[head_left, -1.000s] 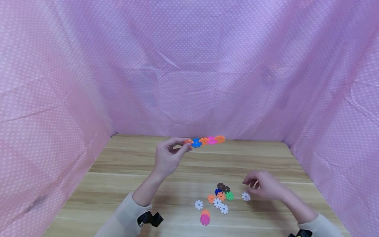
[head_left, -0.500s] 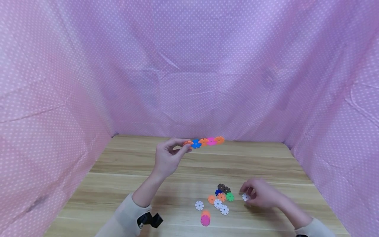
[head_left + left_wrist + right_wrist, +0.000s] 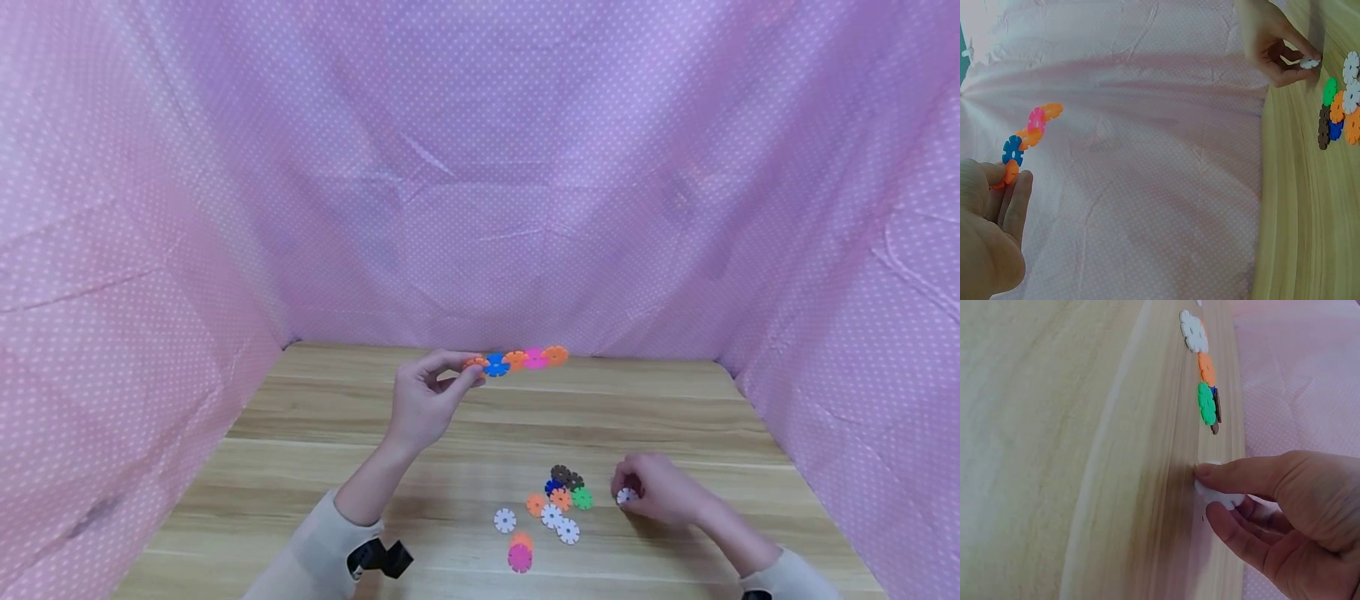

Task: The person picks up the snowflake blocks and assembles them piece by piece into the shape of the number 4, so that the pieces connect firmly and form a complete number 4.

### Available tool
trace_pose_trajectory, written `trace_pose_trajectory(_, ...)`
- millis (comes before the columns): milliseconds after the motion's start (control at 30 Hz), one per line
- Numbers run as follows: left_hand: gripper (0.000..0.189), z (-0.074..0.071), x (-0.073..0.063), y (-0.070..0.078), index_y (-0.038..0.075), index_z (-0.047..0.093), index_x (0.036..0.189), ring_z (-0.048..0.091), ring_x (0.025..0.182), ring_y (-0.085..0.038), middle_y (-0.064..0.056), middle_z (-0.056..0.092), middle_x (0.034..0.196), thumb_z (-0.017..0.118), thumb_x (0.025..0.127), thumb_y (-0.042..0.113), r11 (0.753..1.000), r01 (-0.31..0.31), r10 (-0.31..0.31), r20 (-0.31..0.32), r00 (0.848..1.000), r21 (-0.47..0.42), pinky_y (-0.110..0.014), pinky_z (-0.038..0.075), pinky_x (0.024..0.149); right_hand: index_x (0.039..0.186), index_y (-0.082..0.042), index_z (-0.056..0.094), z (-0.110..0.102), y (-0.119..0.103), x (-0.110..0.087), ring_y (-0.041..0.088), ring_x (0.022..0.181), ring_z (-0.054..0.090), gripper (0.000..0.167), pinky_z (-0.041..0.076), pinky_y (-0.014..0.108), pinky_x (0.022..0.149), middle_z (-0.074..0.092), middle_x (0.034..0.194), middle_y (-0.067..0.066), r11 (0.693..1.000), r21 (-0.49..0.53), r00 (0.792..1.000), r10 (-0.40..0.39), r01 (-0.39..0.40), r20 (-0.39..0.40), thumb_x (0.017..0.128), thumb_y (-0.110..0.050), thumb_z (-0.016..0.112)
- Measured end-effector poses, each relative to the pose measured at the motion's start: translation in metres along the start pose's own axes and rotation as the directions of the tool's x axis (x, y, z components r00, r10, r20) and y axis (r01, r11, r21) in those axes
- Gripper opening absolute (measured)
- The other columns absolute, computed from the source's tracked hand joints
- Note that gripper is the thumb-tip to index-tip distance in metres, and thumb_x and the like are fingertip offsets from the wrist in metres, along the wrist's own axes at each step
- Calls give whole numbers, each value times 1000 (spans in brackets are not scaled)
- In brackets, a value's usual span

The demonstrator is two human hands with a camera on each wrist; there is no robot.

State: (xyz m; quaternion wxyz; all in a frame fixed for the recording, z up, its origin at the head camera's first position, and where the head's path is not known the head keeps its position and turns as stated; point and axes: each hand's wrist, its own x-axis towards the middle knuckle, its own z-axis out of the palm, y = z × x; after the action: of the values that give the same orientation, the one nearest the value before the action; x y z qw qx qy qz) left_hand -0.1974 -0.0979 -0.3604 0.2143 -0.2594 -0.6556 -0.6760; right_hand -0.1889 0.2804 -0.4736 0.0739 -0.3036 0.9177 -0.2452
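My left hand [image 3: 426, 404] pinches the orange end disc of a chain of interlocking flower-shaped discs [image 3: 535, 358], held up above the far part of the table. Orange, blue and pink discs make up the chain, which in the left wrist view points up and away from the fingers. Low over the right side of the table, my right hand [image 3: 663, 490] holds a white notched disc [image 3: 1225, 499] between thumb and fingers. Part of that disc is hidden by the fingers. Left of this hand lies a green disc [image 3: 582, 498].
On the wooden table [image 3: 337, 450] lie several loose discs: brown [image 3: 560, 473], dark blue [image 3: 553, 487], orange [image 3: 536, 504] and white ones [image 3: 567, 531]. A lone white disc [image 3: 505, 521] and a pink disc [image 3: 520, 558] overlapping an orange one lie nearer. Pink dotted cloth [image 3: 480, 208] surrounds the table.
My right hand has come down and toward me onto the white disc and now pinches it. The left hand with the chain has stayed nearly still.
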Motion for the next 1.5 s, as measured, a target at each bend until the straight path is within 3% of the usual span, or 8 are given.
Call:
trace_pose_trajectory(267,13,1,1,-1,-12,76,103,78,83,-4,-32,74,96,76,91,-10,1000,-4,4,-8,1000,-3,-35,70,80,90,-18,73,-9,-2,5,-3,74,57,13,55,19,64,67,82,-13,996,78,999,42,-41,-12,91,-6,78)
trace_pose_trajectory(467,13,1,3,0,-12,76,104,78,84,-4,-32,74,96,76,91,-11,1000,10,-10,-6,1000,-6,-35,70,80,89,-15,73,-24,-7,14,-5,75,60,12,59,19,65,69,81,-11,999,48,991,-1,8,-134,92,-5,78)
trace_pose_trajectory(733,13,1,3,0,-12,76,104,78,84,-4,-33,74,97,76,91,-10,1000,14,-15,-6,1000,-6,-34,70,80,91,-13,75,-54,-23,27,-3,75,66,10,62,20,64,76,83,-5,998,-8,934,-59,60,-351,92,-5,82)
trace_pose_trajectory(967,13,1,3,1,-11,77,104,78,85,-4,-31,75,97,77,91,-10,1000,19,-19,1,1000,0,-35,70,81,92,-12,77,-75,-41,39,1,76,73,12,65,20,64,80,84,-5,994,-20,896,-109,111,-430,90,-1,82)
trace_pose_trajectory(1067,13,1,3,1,-11,77,104,78,85,-4,-31,75,97,77,91,-10,1000,18,-18,3,1000,3,-35,69,81,90,-12,79,-83,-49,45,0,75,73,16,64,18,64,81,84,-2,985,-58,849,-167,160,-501,86,3,84)
trace_pose_trajectory(1233,14,0,3,1,-11,77,104,78,84,-4,-31,75,97,77,91,-10,1000,11,-11,0,1000,5,-34,70,80,91,-9,79,-93,-61,54,-5,80,72,27,64,14,71,80,85,4,957,-115,694,-272,264,-666,78,14,85)
trace_pose_trajectory(1300,13,0,3,1,-11,77,104,78,84,-4,-31,75,97,77,91,-10,1000,7,-7,0,1000,5,-34,70,80,92,-8,80,-97,-67,57,-10,85,71,29,63,11,76,80,86,6,947,-122,644,-293,297,-707,78,16,84)
trace_pose_trajectory(1500,12,0,2,1,-11,77,103,78,83,-4,-31,75,97,77,91,-10,1000,12,-12,2,1000,-1,-34,70,81,95,-9,82,-105,-84,61,-7,92,72,32,58,4,87,81,92,8,907,-166,542,-370,387,-755,76,17,83)
